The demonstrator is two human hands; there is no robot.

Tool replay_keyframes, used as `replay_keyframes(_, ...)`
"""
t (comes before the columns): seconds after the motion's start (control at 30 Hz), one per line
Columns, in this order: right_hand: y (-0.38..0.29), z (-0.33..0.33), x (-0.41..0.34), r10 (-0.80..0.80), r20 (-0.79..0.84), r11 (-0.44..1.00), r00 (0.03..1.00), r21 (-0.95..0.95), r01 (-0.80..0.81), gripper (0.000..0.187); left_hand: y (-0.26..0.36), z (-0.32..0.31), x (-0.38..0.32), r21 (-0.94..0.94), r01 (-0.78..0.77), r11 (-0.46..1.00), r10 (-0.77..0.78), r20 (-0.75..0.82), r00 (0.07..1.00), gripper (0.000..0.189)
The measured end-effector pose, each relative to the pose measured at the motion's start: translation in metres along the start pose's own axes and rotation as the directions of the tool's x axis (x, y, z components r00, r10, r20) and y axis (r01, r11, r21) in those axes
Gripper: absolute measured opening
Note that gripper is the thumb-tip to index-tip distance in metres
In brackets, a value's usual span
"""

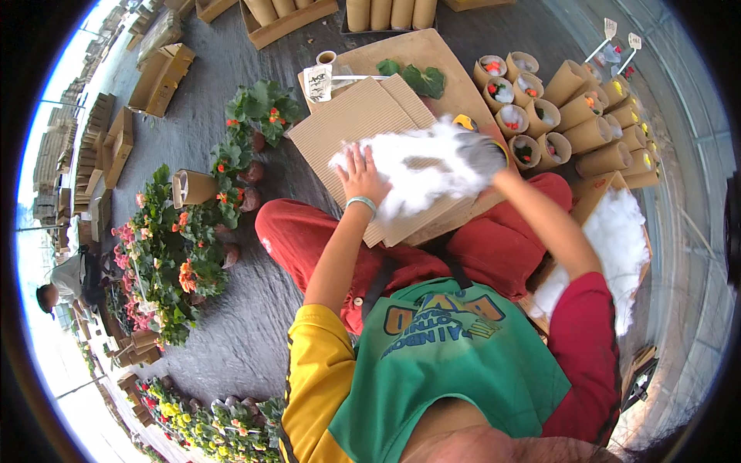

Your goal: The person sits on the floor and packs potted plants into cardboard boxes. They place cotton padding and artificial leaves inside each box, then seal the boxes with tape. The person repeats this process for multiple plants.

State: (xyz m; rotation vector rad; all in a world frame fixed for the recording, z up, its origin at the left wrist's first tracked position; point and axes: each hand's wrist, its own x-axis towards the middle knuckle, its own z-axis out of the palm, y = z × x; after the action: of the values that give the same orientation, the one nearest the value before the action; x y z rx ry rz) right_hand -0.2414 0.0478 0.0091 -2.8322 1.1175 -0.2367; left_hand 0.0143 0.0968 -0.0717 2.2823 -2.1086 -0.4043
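A layer of white fluffy wadding [417, 165] is spread over sheets of corrugated cardboard [353, 118]. My left hand [363, 176] lies flat on the left end of the wadding, fingers apart. At the other end is my right hand [483, 155], in what looks like a grey glove with a yellow cuff. Motion blurs it, so its fingers and any hold on the wadding cannot be made out. Just beyond it sits a small yellow and black object [465, 122]. The cardboard rests on a brown board [422, 49] in front of my crossed legs.
Cardboard tubes [544, 116] holding wrapped flowers stand at the right. A box of white wadding [616, 231] is beside my right knee. Potted flowering plants [173, 254] line the left. Cut green leaves [424, 81] and a handwritten tag [318, 83] lie on the board. Another person [66, 280] is far left.
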Motion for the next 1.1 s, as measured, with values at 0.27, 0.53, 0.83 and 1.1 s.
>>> replay_keyframes(0.27,0.05,-0.173,-0.172,0.425,0.691,0.503,0.585,0.357,-0.787,0.059,0.001,-0.01,0.002,-0.04,-0.062,0.997,0.066,0.104,0.992,0.116)
replay_keyframes(0.53,-0.011,-0.094,-0.134,0.332,0.133,0.943,0.934,-0.035,-0.33,0.055,0.002,-0.029,-0.006,-0.106,-0.264,0.959,0.14,-0.634,0.761,0.074)
replay_keyframes(0.83,-0.035,0.098,0.098,0.283,0.205,0.875,0.937,0.345,-0.34,0.033,0.018,0.004,-0.024,-0.124,-0.106,0.987,0.088,-0.142,0.986,0.083)
replay_keyframes(1.1,-0.027,0.064,0.13,-0.444,-0.303,0.89,0.843,-0.042,0.454,0.031,0.007,0.0,-0.027,-0.141,-0.137,0.981,0.124,-0.095,0.988,0.077)
